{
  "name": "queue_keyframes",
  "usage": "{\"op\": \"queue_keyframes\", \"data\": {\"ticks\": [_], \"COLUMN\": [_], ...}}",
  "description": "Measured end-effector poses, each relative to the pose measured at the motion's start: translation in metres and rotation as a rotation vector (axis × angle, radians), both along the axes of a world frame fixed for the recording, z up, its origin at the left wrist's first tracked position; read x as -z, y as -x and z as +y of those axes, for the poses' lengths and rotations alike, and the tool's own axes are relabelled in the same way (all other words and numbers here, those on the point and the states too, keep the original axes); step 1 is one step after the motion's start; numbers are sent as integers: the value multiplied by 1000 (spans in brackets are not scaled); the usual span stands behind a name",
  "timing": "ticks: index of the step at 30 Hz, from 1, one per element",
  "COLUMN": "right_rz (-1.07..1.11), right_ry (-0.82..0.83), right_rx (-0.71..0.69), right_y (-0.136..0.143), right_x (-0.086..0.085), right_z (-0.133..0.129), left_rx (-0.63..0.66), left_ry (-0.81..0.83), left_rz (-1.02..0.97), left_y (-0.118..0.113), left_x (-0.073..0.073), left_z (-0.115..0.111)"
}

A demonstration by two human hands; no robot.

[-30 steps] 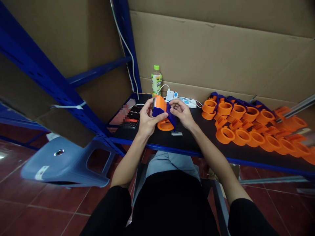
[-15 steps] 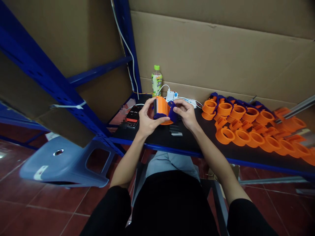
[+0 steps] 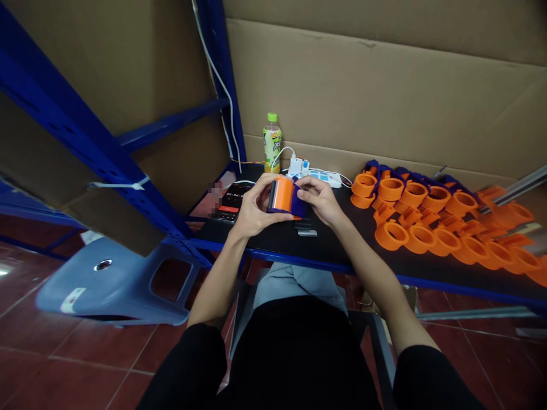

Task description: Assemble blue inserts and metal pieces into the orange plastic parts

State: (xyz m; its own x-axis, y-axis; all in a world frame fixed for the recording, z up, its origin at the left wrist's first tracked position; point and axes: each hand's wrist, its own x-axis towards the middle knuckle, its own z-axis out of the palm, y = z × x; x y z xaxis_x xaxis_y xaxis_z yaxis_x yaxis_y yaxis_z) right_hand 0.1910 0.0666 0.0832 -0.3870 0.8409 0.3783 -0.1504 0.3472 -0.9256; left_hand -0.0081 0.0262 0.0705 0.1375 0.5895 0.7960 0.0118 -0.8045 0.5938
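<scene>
Far left, a blue post (image 3: 72, 105) slanting across, white tie (image 3: 117, 185) around it. Below that, a stool (image 3: 128, 276) on red tiles (image 3: 81, 364). Then the left end of the black table (image 3: 217, 232), with a phone (image 3: 231, 202) lying flat, screen lit, digits on it, just beside the left hand (image 3: 253, 212).

Left hand: curved wide around the left side of the orange-and-purple part (image 3: 284, 195), thumb along its near bottom edge, fingers over the far side. Pretty solid hold. Behind, a bottle (image 3: 272, 142) standing upright, green cap on.

As for the part, right between both hands, over the table. Dark ribbed edge at left, orange face, purple on the right. Can't tell if touching the table underneath. Just nearer, a few thin strips (image 3: 307, 233) lying flat. Farther back, a power strip (image 3: 327, 178) with white cables.

Right hand (image 3: 322, 203): thumb and fingertips almost together, pinching the purple side.

Over to the right, two rows of orange rings (image 3: 420, 246), purple bits on the back row, plus a metal bar (image 3: 519, 188) crossing the blurry far end. Cardboard (image 3: 384, 97) behind.
</scene>
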Motion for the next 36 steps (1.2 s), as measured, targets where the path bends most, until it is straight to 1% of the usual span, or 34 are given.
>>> {"op": "queue_keyframes", "data": {"ticks": [2,5,10,18,21,23,25,28,30,31,33,34,36], "right_rz": [-10,-17,-27,-69,-58,-47,-82,-230,-353,-425,-606,-704,-860], "right_ry": [10,-5,-33,7,7,-33,-146,-425,-608,-692,-846,-908,-983], "right_rx": [-19,-36,-36,-35,-52,-24,54,268,393,422,429,429,456], "right_y": [-1,-4,-9,-15,-15,-13,-10,-8,-9,-11,-15,-17,-23], "right_x": [-1,-3,-3,-5,-4,-5,-9,-15,-17,-15,-10,-6,-1], "right_z": [0,2,4,4,5,5,2,-11,-26,-34,-49,-55,-64], "left_rx": [20,18,30,10,18,-10,-47,-88,-130,-148,-149,-124,-35], "left_ry": [0,3,36,23,70,113,131,127,145,170,262,324,456], "left_rz": [5,5,-4,-23,-26,-57,-118,-252,-389,-474,-647,-718,-800], "left_y": [-1,-3,-6,-11,-13,-15,-18,-23,-26,-27,-29,-30,-34], "left_x": [-1,-1,-2,-3,-3,-2,2,8,9,8,4,2,-3], "left_z": [-1,-1,-2,-5,-7,-6,-4,1,3,4,3,1,-4]}}
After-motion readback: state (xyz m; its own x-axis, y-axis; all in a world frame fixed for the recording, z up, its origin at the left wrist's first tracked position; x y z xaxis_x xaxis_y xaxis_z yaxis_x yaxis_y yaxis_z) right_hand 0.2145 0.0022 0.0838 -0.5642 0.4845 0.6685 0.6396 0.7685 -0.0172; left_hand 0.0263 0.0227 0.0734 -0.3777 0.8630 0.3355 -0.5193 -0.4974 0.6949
